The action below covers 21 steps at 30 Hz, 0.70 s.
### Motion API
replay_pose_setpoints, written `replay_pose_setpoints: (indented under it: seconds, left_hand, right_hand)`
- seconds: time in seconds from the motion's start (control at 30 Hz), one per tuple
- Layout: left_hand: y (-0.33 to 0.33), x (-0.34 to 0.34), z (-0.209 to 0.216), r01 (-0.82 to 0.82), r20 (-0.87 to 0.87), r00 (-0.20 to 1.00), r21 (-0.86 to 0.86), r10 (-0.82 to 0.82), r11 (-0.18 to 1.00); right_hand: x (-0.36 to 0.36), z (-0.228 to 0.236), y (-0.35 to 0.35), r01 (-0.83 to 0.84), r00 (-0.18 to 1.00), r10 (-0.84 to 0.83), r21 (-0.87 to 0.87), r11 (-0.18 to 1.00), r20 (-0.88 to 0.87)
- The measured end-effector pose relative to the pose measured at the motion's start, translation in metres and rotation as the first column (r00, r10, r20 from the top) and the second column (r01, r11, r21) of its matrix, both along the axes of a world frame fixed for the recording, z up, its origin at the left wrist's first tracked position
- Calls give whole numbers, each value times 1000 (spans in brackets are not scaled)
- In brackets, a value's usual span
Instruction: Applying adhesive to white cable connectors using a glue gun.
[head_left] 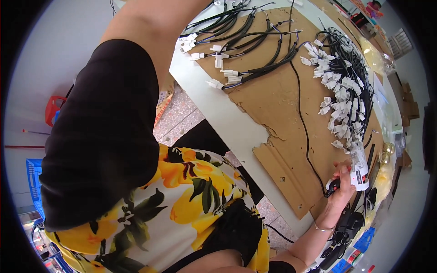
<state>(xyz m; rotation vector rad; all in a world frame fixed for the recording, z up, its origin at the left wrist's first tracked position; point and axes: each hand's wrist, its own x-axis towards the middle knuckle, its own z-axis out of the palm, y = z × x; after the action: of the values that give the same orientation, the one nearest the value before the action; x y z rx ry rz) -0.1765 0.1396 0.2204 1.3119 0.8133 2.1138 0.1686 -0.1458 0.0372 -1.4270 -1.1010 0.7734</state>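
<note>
Near the right edge of the table, my right hand (pixel 342 184) is closed around a white, gun-like corded hand tool (pixel 359 178); its exact kind is hard to make out. A black cord (pixel 300 104) runs from beside this hand up across the cardboard. Just beyond the tool lies a large heap of black cables with white plug connectors (pixel 343 91). My left arm (pixel 152 22) reaches up past the top edge, and its hand is out of the picture. Beside that arm, several black cables with white connectors (pixel 248 70) lie spread out in a row.
Torn brown cardboard (pixel 277 98) covers much of the white table (pixel 200 86). Along the far right side lie black adapters with cords (pixel 348 225) and yellowish clear plastic wrap (pixel 384 179). A blue crate (pixel 34 182) and a red object (pixel 54 109) stand at the left.
</note>
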Motion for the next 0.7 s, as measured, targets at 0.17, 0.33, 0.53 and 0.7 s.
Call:
replay_pose_setpoints:
  seconds: [0.17, 0.33, 0.53, 0.7]
  left_hand:
    - [-30, 2, -40, 83, -144, 984, -130, -102, 988]
    - [-110, 0, -119, -61, -286, 957, -386, -57, 921]
    - [-150, -12, -182, -218, -493, 870, -371, 8, 903]
    - [-159, -21, -201, -221, -654, 756, -283, -19, 933]
  right_hand:
    - [4, 2, -1, -68, 998, 68, -12, 998, 3]
    - [2, 2, -1, -16, 1000, 15, -47, 999, -22]
    - [3, 0, -2, -41, 999, 40, -15, 999, -33]
    - [3, 0, -2, -50, 998, 50, -15, 999, -32]
